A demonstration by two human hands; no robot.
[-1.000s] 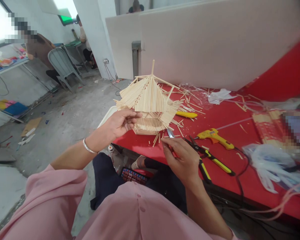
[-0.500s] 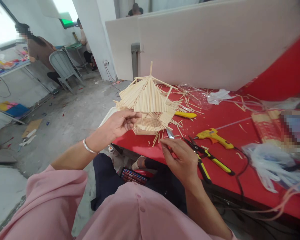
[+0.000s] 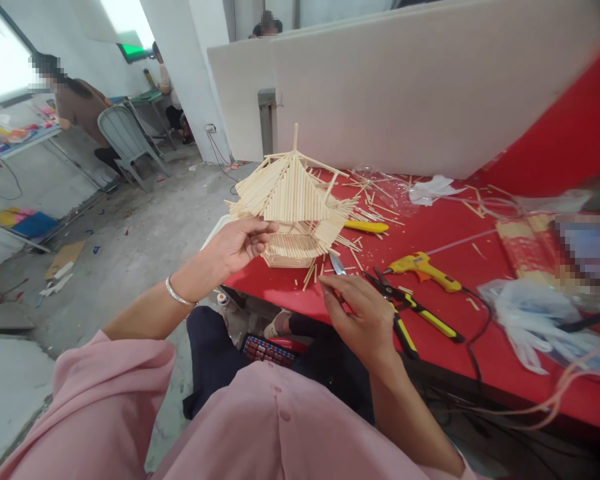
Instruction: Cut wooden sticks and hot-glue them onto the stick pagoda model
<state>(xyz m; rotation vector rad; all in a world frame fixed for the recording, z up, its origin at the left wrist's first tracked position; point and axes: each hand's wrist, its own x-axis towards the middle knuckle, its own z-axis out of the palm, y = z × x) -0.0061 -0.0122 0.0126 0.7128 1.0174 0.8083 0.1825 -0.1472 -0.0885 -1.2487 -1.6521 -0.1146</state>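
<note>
A small pagoda-like model house (image 3: 295,200) built of thin wooden sticks stands at the near left corner of the red table (image 3: 430,233). My left hand (image 3: 240,243) grips the edge of its roof, fingers curled under it. My right hand (image 3: 363,317) rests on the table edge in front of the model, fingers closed round a tool whose metal blade tip (image 3: 337,265) pokes out toward the model's base. Loose stick offcuts (image 3: 310,273) lie between my hands.
Yellow-handled pliers (image 3: 410,313) and a yellow glue gun (image 3: 423,267) with a black cord lie right of my right hand. A yellow cutter (image 3: 367,227), scattered sticks and plastic bags (image 3: 530,327) cover the table. A white board (image 3: 405,93) stands behind. Other people sit at far left.
The view has shifted slightly. Both hands and the model stay where they were.
</note>
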